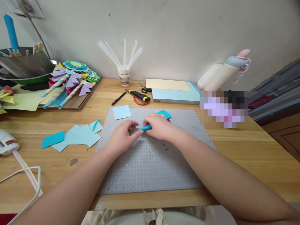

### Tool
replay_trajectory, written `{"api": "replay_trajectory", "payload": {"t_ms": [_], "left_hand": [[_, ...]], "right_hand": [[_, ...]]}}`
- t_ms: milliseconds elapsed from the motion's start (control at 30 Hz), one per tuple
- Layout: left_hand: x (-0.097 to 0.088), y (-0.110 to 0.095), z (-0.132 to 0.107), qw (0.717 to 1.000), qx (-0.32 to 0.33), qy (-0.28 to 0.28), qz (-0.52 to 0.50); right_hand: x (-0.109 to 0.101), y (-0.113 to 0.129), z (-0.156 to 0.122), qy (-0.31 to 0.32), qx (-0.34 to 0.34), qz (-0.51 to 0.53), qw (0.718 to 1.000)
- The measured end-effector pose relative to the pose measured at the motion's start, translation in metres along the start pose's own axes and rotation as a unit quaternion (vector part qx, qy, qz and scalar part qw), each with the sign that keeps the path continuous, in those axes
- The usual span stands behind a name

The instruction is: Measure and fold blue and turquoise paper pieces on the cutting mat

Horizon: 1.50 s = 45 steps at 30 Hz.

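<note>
My right hand [157, 125] is closed around a small bright-blue paper roll [146, 127] above the grey cutting mat [150, 168]. One end of the roll sticks out to the left. My left hand [123, 135] is beside that end, its thumb tip touching or almost touching it. The left fingers curve apart from the thumb and appear to grip nothing. Behind my right hand lies a bright-blue paper piece [164, 114], partly covered by it. A pale-blue square of paper [122, 112] rests flat at the mat's back left.
Left of the mat are pale-blue paper squares [81, 136] and a glue gun [9, 143]. Behind it stand a pen [119, 98], a yellow-black cutter [140, 95], scissors [145, 89], a paper stack [173, 94] and a cup of white strips [124, 76]. Paper flowers [72, 78] lie back left.
</note>
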<state>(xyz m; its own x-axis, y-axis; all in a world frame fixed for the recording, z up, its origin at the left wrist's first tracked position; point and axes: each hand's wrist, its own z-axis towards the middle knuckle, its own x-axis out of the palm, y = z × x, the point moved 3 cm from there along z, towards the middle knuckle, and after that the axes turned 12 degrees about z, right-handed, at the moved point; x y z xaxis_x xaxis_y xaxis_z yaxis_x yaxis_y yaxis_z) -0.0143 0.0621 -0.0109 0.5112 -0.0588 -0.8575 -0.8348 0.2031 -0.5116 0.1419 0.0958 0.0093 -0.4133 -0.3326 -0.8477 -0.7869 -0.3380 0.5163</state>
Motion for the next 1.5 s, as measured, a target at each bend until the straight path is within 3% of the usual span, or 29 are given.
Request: {"api": "replay_trajectory", "payload": {"t_ms": [133,300,400,467,567,767,933,1133,1500], "left_hand": [[-0.008,-0.014,-0.001,1.000,0.027,0.003,-0.004],[-0.022,-0.026,0.001,0.994,0.083,-0.043,0.050],[-0.020,-0.031,-0.003,0.986,0.126,-0.059,0.091],[-0.014,-0.033,-0.009,0.979,0.154,-0.052,0.120],[-0.004,-0.036,-0.019,0.969,0.185,-0.014,0.161],[0.008,-0.033,-0.030,0.967,0.170,0.055,0.182],[0.008,-0.028,-0.030,0.974,0.132,0.110,0.145],[0.004,-0.023,-0.024,0.983,0.068,0.153,0.076],[0.003,-0.017,-0.018,0.989,0.035,0.135,0.049]], "right_hand": [[0.000,0.011,-0.028,-0.058,-0.047,0.040,0.996],[-0.007,-0.002,-0.054,-0.165,-0.088,0.190,0.964],[-0.005,-0.008,-0.060,-0.204,-0.157,0.115,0.959],[0.001,-0.009,-0.063,-0.195,-0.194,0.048,0.960],[0.010,-0.008,-0.065,-0.145,-0.198,0.006,0.969],[0.017,-0.007,-0.067,-0.047,-0.166,0.048,0.984],[0.018,-0.012,-0.066,0.001,-0.139,0.103,0.985],[0.020,-0.014,-0.065,0.001,-0.085,0.140,0.986],[0.028,-0.012,-0.064,-0.048,-0.022,0.160,0.986]]}}
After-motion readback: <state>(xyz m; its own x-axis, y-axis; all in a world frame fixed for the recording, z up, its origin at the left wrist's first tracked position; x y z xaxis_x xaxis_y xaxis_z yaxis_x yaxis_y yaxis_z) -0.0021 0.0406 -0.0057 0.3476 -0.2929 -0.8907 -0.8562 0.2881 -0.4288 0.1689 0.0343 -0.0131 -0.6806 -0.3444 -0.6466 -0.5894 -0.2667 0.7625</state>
